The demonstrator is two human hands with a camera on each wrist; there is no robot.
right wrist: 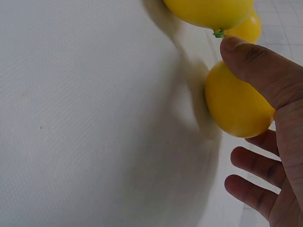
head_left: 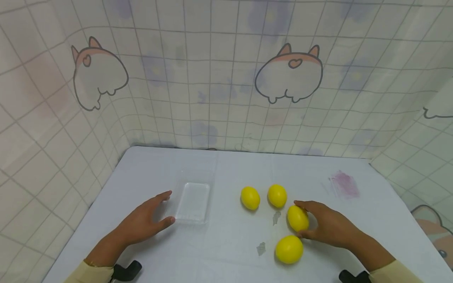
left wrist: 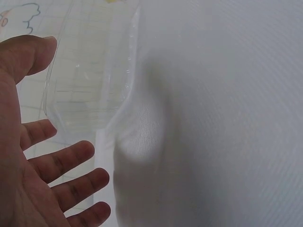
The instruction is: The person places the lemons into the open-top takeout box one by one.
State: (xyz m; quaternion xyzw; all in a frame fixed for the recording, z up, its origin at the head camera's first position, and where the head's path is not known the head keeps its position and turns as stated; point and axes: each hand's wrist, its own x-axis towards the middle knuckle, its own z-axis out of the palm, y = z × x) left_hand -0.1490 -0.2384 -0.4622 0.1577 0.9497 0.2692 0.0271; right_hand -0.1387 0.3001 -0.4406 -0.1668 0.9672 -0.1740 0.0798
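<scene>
Head view: right hand curls thumb and fingers around one lemon, mid-table toward the near edge, among three other lemons. Left hand, fingers relaxed and holding nothing, rests just beside the clear plastic tray.

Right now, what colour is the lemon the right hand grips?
Yellow lemon; the head view shows it best.

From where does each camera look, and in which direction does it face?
Head: above, facing down on the pale table; both hands and sleeves show.
Left wrist: beside the left hand, facing the clear plastic tray.
Right wrist: beside the right hand, facing the yellow lemon it grips.
Shared: head and left wrist both show the tray.
</scene>
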